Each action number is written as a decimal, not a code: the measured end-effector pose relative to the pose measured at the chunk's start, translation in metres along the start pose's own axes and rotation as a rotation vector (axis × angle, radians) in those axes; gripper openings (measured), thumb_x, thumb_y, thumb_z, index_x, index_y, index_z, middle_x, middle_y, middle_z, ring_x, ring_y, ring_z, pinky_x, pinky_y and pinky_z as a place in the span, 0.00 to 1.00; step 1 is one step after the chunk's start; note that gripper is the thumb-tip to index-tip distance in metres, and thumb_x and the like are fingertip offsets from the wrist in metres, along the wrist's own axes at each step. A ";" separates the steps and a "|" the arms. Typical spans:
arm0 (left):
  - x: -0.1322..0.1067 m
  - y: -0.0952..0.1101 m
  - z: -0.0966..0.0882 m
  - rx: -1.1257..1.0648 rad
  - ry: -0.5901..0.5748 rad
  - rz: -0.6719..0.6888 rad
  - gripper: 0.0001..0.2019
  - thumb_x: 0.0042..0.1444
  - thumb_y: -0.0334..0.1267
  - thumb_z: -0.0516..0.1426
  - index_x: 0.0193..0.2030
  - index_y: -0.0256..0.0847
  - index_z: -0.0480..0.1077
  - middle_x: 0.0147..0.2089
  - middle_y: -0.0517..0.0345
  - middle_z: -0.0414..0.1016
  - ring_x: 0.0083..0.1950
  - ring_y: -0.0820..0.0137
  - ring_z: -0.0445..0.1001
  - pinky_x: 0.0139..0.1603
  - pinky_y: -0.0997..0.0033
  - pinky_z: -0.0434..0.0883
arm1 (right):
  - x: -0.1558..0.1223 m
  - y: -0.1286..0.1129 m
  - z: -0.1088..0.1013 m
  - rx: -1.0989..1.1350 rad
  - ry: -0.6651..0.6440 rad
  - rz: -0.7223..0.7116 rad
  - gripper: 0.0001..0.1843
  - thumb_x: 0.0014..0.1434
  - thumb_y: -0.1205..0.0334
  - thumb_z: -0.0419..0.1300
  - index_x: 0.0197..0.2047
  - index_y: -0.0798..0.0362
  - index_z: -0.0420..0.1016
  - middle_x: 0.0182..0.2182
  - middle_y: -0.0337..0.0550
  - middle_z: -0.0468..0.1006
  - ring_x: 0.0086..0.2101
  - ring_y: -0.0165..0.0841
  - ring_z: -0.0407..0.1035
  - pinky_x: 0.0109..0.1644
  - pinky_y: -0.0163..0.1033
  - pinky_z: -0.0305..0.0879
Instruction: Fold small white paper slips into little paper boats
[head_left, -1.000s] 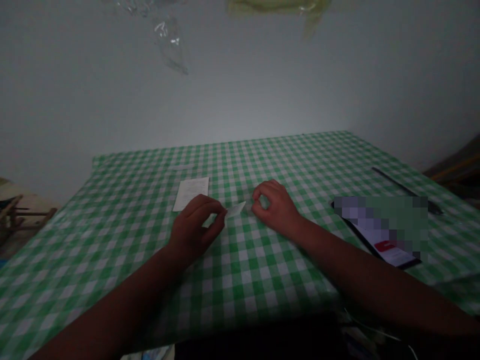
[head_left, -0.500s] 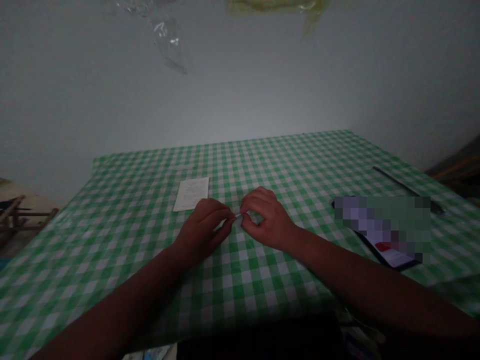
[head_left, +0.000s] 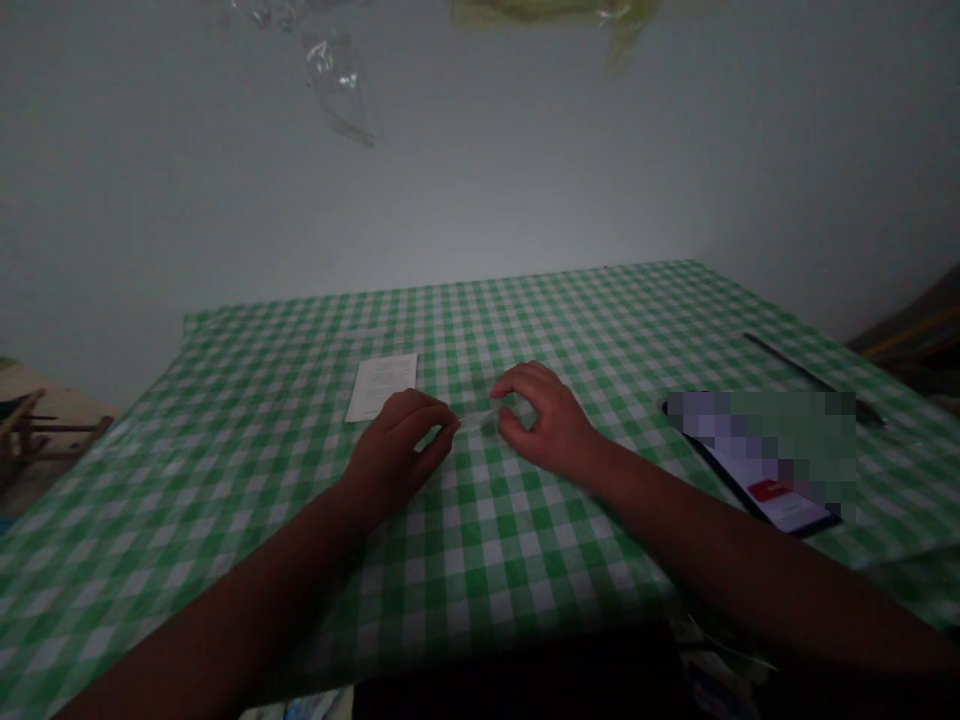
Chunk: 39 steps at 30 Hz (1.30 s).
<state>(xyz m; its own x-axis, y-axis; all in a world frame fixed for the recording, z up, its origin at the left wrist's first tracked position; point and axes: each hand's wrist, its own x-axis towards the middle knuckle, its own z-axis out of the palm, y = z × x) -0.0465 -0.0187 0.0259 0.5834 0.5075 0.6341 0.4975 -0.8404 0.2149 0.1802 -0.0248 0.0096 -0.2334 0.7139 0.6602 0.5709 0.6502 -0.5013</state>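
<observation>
Both my hands rest on a table with a green and white checked cloth [head_left: 525, 560]. My left hand [head_left: 397, 450] is closed in a pinch on one end of a small white paper strip [head_left: 474, 419]. My right hand [head_left: 544, 420] is curled, with thumb and fingers closed on the strip's other end. The strip is blurred and mostly hidden between the fingertips. A white printed slip of paper [head_left: 382, 385] lies flat just beyond my left hand.
A dark tablet or phone [head_left: 772, 480] with a lit screen lies at the right. A long dark ruler-like stick [head_left: 810, 380] lies further right. A pale wall stands behind the table. Wooden furniture [head_left: 30, 430] shows at the far left.
One second ago only my left hand held the strip and my right hand was apart from it. The right hand closed in onto the strip; both hands have since drawn slightly apart.
</observation>
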 end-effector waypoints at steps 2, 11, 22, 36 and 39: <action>-0.001 -0.001 0.004 -0.017 -0.005 0.019 0.04 0.62 0.30 0.57 0.42 0.40 0.69 0.39 0.56 0.75 0.41 0.69 0.74 0.43 0.67 0.73 | -0.002 -0.009 0.002 -0.007 -0.030 -0.029 0.09 0.53 0.70 0.57 0.38 0.50 0.69 0.36 0.42 0.76 0.41 0.38 0.69 0.48 0.47 0.62; 0.000 0.004 0.007 -0.077 0.019 0.031 0.04 0.61 0.27 0.58 0.42 0.38 0.69 0.38 0.56 0.73 0.40 0.70 0.73 0.42 0.70 0.72 | -0.003 -0.011 0.007 -0.048 -0.078 -0.014 0.05 0.53 0.70 0.57 0.34 0.50 0.67 0.32 0.40 0.74 0.38 0.36 0.68 0.47 0.45 0.60; 0.005 0.011 0.004 -0.081 0.026 0.023 0.03 0.62 0.27 0.57 0.40 0.36 0.69 0.37 0.55 0.73 0.39 0.71 0.72 0.41 0.72 0.72 | -0.004 -0.015 0.009 -0.025 -0.077 -0.028 0.04 0.55 0.69 0.56 0.34 0.51 0.67 0.33 0.39 0.75 0.38 0.35 0.68 0.47 0.44 0.60; 0.004 0.007 -0.003 0.009 0.071 -0.070 0.02 0.62 0.29 0.57 0.38 0.38 0.68 0.36 0.57 0.74 0.38 0.72 0.73 0.41 0.72 0.72 | 0.002 0.002 0.002 0.046 0.062 0.047 0.08 0.53 0.72 0.55 0.35 0.50 0.68 0.32 0.40 0.74 0.36 0.35 0.69 0.43 0.43 0.65; 0.003 0.007 0.000 -0.038 0.049 -0.049 0.02 0.62 0.29 0.57 0.39 0.38 0.69 0.36 0.57 0.74 0.39 0.71 0.74 0.40 0.72 0.72 | -0.001 -0.009 0.003 0.079 -0.003 -0.031 0.11 0.54 0.71 0.57 0.41 0.51 0.70 0.37 0.43 0.76 0.41 0.37 0.70 0.48 0.46 0.65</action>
<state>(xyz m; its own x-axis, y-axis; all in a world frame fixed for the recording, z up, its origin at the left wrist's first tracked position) -0.0418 -0.0229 0.0291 0.5266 0.5389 0.6574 0.4996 -0.8219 0.2736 0.1729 -0.0305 0.0123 -0.2523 0.6938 0.6745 0.4995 0.6904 -0.5233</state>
